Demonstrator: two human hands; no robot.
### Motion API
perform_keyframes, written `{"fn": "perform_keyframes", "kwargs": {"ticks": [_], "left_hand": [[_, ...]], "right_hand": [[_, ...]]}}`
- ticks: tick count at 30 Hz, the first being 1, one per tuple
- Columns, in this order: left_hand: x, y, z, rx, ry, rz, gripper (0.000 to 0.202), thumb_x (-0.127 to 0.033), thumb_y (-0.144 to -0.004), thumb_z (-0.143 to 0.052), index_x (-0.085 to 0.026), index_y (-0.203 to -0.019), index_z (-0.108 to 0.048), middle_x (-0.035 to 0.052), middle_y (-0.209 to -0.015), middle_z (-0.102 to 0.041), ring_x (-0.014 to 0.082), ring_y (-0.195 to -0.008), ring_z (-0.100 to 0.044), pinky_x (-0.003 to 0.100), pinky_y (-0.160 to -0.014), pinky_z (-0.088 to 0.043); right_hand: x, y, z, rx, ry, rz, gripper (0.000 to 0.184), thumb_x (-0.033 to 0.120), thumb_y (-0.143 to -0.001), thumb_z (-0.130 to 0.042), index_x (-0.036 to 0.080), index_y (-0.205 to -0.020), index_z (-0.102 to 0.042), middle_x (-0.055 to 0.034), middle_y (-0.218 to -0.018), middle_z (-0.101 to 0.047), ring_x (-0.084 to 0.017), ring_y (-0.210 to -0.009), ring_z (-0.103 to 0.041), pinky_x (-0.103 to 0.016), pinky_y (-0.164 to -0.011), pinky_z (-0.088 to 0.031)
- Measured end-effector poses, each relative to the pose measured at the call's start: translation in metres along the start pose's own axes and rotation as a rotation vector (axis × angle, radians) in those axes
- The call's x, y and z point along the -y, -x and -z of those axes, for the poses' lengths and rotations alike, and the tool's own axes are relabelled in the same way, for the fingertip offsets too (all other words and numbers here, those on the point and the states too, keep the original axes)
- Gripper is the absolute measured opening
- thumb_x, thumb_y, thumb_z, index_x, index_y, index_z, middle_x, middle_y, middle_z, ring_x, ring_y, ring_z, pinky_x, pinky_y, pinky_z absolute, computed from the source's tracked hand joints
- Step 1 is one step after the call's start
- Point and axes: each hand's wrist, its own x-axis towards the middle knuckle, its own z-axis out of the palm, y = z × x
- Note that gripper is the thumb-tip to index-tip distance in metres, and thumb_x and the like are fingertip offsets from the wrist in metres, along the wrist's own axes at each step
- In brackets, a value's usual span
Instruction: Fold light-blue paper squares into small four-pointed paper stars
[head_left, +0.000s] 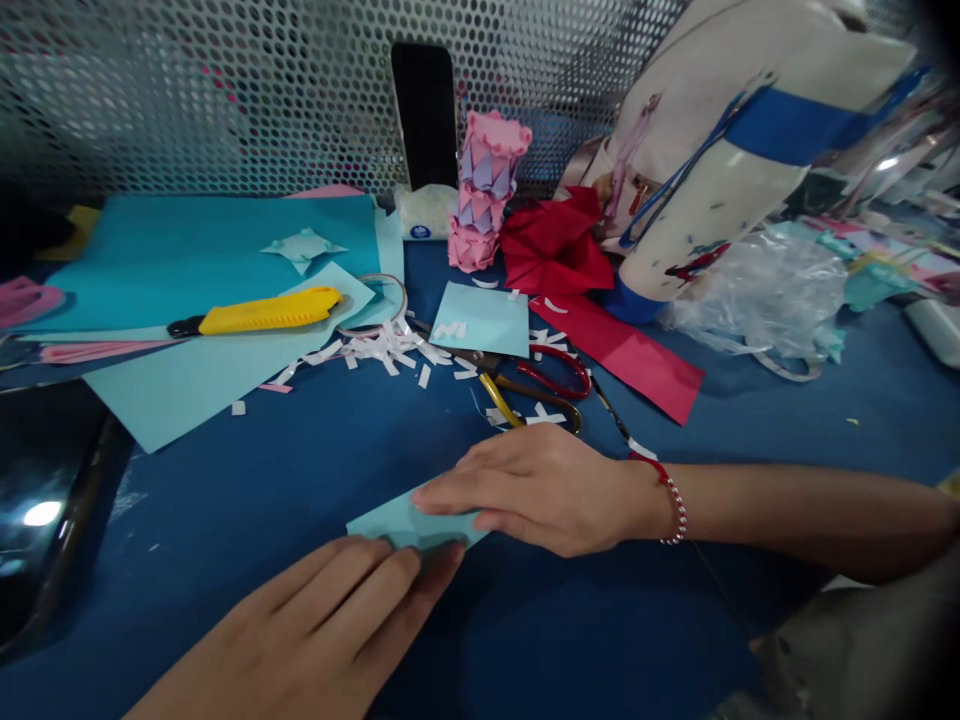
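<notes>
The worktop (240, 490) is blue, and a grey metal wall (285, 100) full of little holes stands behind its back edge. Nearer the front edge lies a small pale blue paper (431, 530). The left hand (315, 610) has its fingers close together, holding down the side of this paper nearest the front. The right hand (562, 490) holds the other end, with a finger on top and its thumb by the right corner. By the back edge, a black phone (425, 115) stands up next to a pink and purple paper tower (487, 190). Right of that are a red paper shape (559, 245), a white tube (705, 210) with blue bands, and a clear plastic bag (757, 290). In the back left corner, a yellow cutter (270, 310) and a little paper star (302, 247) lie on big blue sheets (187, 225). White paper bits (386, 348) and scissors (555, 370) lie across the middle. A shiny black thing (45, 470) by the left edge has a bright light spot on it
</notes>
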Motion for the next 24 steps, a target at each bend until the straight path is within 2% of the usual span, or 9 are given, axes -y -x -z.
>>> {"fn": "perform_keyframes", "kwargs": {"ticks": [2,3,5,7,15,17,20,22,24], "left_hand": [[0.001,-0.014,0.003,0.018,0.004,-0.07,0.107,-0.082,-0.105,-0.055,-0.022,-0.182,-0.013,0.0046,-0.125,-0.081,0.0274,-0.112,-0.073,0.036,-0.104,-0.053],[0.003,-0.021,0.005,0.02,-0.011,-0.098,0.109,-0.085,-0.102,-0.059,-0.019,-0.181,-0.021,0.0072,-0.132,-0.081,0.029,-0.116,-0.073,0.037,-0.104,-0.054],[0.007,-0.034,0.009,0.052,-0.046,-0.185,0.102,-0.084,-0.098,-0.065,-0.018,-0.173,-0.043,0.0102,-0.139,-0.078,0.0288,-0.116,-0.075,0.037,-0.099,-0.057],[0.01,-0.047,0.012,0.076,-0.042,-0.197,0.091,-0.081,-0.098,-0.069,-0.019,-0.164,-0.056,0.0104,-0.136,-0.079,0.0291,-0.113,-0.077,0.038,-0.095,-0.059],[0.003,-0.067,0.011,0.092,-0.098,-0.21,0.098,-0.08,-0.083,-0.087,-0.017,-0.155,-0.064,0.0106,-0.121,-0.083,0.0328,-0.098,-0.082,0.042,-0.081,-0.062],[0.002,-0.064,0.013,0.101,-0.096,-0.172,0.089,-0.079,-0.092,-0.079,-0.021,-0.158,-0.062,0.0099,-0.119,-0.081,0.031,-0.094,-0.08,0.042,-0.081,-0.06],[0.003,-0.054,0.02,0.074,0.002,-0.133,0.054,-0.062,-0.118,-0.044,-0.03,-0.159,-0.059,0.0039,-0.115,-0.079,0.0235,-0.093,-0.077,0.038,-0.086,-0.055],[0.004,-0.044,0.023,0.045,0.071,-0.075,0.048,-0.044,-0.124,-0.025,-0.038,-0.16,-0.057,-0.0012,-0.117,-0.078,0.0188,-0.098,-0.075,0.035,-0.092,-0.052],[0.005,-0.034,0.024,0.014,0.102,0.015,0.047,-0.037,-0.124,-0.027,-0.042,-0.163,-0.052,-0.0028,-0.119,-0.076,0.0171,-0.103,-0.073,0.032,-0.098,-0.049]], "right_hand": [[0.0,0.0,0.003,-0.04,-0.045,0.01,0.052,0.035,-0.125,-0.027,0.008,-0.157,-0.056,-0.0158,-0.145,-0.076,-0.02,-0.136,-0.073,-0.035,-0.117,-0.06],[0.0,0.0,0.005,-0.071,-0.076,0.025,0.052,0.035,-0.125,-0.026,0.007,-0.158,-0.054,-0.0167,-0.148,-0.074,-0.019,-0.142,-0.07,-0.035,-0.12,-0.058],[0.001,0.0,0.008,-0.127,-0.146,0.042,0.05,0.031,-0.124,-0.026,0.007,-0.159,-0.053,-0.0175,-0.153,-0.071,-0.019,-0.15,-0.064,-0.034,-0.123,-0.055],[0.001,0.001,0.01,-0.158,-0.193,0.034,0.048,0.029,-0.124,-0.026,0.009,-0.16,-0.051,-0.0167,-0.154,-0.071,-0.018,-0.151,-0.063,-0.032,-0.123,-0.054],[-0.001,0.001,0.008,-0.135,-0.172,-0.005,0.047,0.03,-0.124,-0.023,0.013,-0.155,-0.054,-0.0127,-0.156,-0.07,-0.015,-0.148,-0.065,-0.029,-0.121,-0.053],[-0.001,0.0,0.009,-0.145,-0.177,-0.063,0.043,0.026,-0.123,-0.027,0.014,-0.154,-0.054,-0.0119,-0.154,-0.071,-0.015,-0.146,-0.066,-0.029,-0.121,-0.052],[-0.001,-0.001,0.009,-0.172,-0.182,-0.186,0.037,0.023,-0.12,-0.037,0.018,-0.151,-0.057,-0.0087,-0.143,-0.078,-0.016,-0.137,-0.072,-0.031,-0.118,-0.054],[-0.001,-0.002,0.008,-0.151,-0.16,-0.223,0.036,0.026,-0.119,-0.042,0.02,-0.152,-0.056,-0.0067,-0.132,-0.082,-0.019,-0.127,-0.075,-0.035,-0.113,-0.056],[-0.003,-0.001,0.006,-0.132,-0.13,-0.21,0.037,0.031,-0.119,-0.045,0.019,-0.153,-0.056,-0.0068,-0.125,-0.083,-0.021,-0.121,-0.073,-0.038,-0.11,-0.057]]}}
